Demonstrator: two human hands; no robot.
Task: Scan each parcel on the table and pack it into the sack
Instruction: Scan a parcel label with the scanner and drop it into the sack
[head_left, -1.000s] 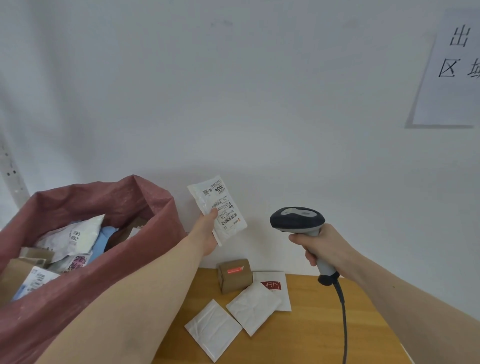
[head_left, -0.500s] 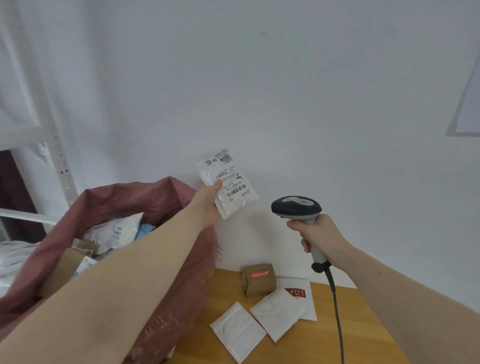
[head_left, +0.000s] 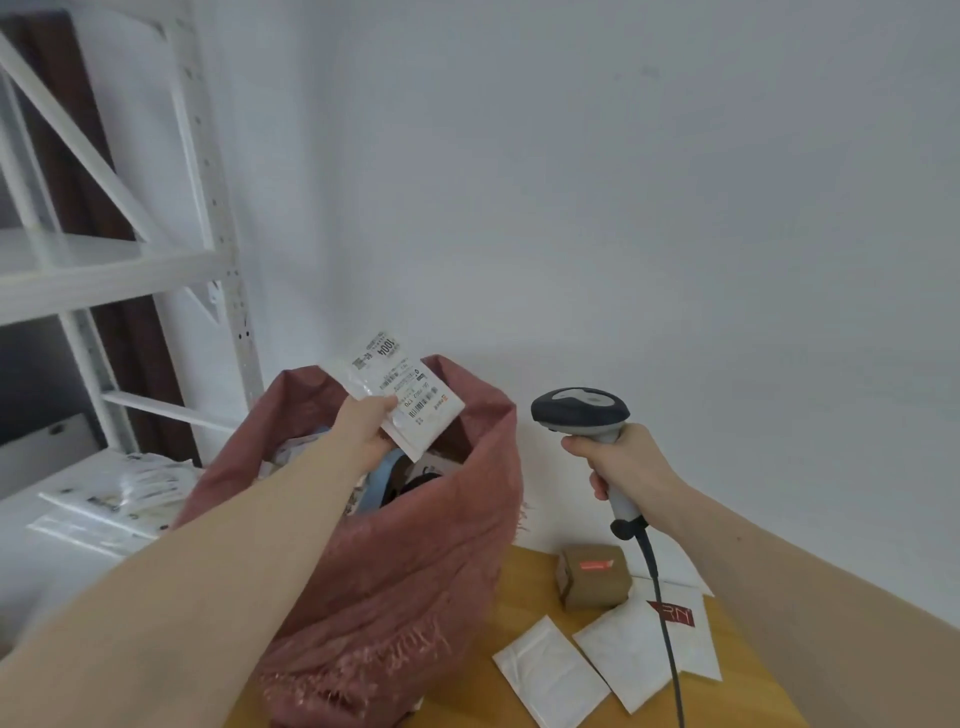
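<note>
Pinching a labelled white parcel (head_left: 402, 392) above the red sack's (head_left: 415, 545) mouth, the left hand (head_left: 371, 428) sits at nine o'clock of the right hand (head_left: 626, 460), which grips the scanner (head_left: 582, 413).

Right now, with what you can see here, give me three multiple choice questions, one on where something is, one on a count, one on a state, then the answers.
1. Where is the labelled white parcel?
A. flat on the table
B. in the left hand, over the sack's mouth
C. on the shelf

2. How many parcels lie on the table?
A. one
B. four
C. seven

3. What is the right hand doing?
A. gripping the scanner
B. hanging idle
C. pressing on the brown box

Answers:
1 B: the left hand pinches the labelled white parcel above the open red sack.
2 B: a brown box and three white mailers lie on the table.
3 A: the right hand wraps the scanner handle.
</note>
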